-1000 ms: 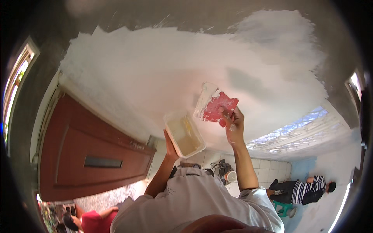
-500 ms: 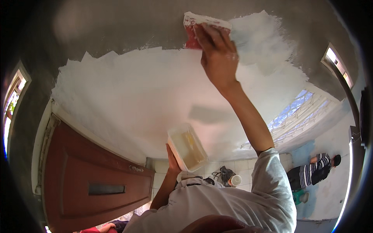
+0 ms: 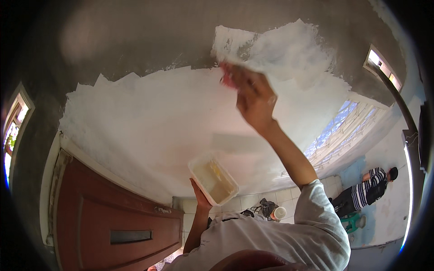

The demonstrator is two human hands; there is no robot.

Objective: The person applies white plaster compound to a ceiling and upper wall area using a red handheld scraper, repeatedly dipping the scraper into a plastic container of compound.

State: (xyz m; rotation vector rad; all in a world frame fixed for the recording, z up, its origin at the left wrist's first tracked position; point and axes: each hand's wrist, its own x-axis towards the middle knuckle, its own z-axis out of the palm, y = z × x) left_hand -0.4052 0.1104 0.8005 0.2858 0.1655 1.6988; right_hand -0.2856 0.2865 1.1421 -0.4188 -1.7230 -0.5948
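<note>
My right hand (image 3: 255,99) is raised overhead, shut on a red flat spreading tool (image 3: 227,77) that presses against the ceiling at the upper edge of the white coated patch (image 3: 153,122). The tool is blurred and mostly hidden by my fingers. Bare grey ceiling (image 3: 135,40) lies beyond it. My left hand (image 3: 201,199) holds a white rectangular tub (image 3: 212,179) from below, with pale yellowish paste inside, at chest height.
A brown wooden door (image 3: 113,226) fills the lower left. A grilled window (image 3: 343,131) is at the right. A person in a striped shirt (image 3: 368,187) crouches by a green stool (image 3: 355,221). A small white pot (image 3: 279,212) stands on the tiled floor.
My right hand rose from beside the tub to the upper edge of the white patch and then swept the red tool across it. The left hand kept holding the tub.
</note>
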